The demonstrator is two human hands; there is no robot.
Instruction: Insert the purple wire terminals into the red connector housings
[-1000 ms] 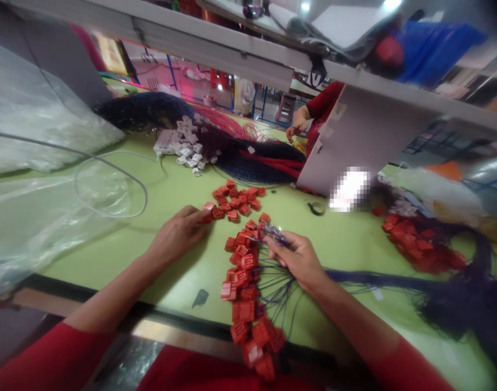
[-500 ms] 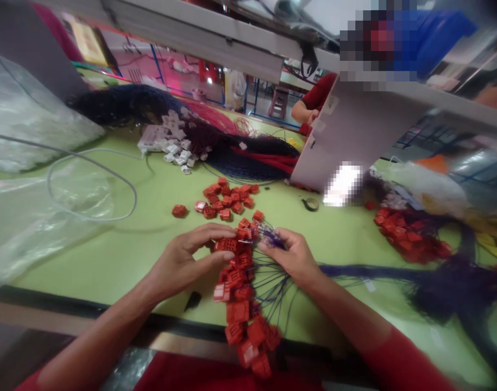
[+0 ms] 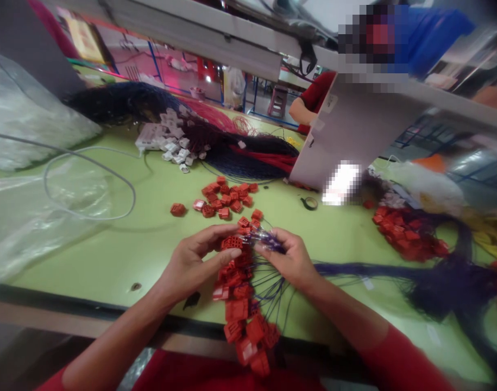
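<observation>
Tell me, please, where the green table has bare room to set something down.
Two patches look free: left, between the plastic sheet, lone red connector and left hand; right, between the tape roll, right hand, purple wires and red connector heap. Crowded spots: between the hands along the row of red connectors, and around the white connectors.

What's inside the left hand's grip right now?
In the left hand, a red connector shows its holed face; the sides that the hand covers cannot be seen.
</observation>
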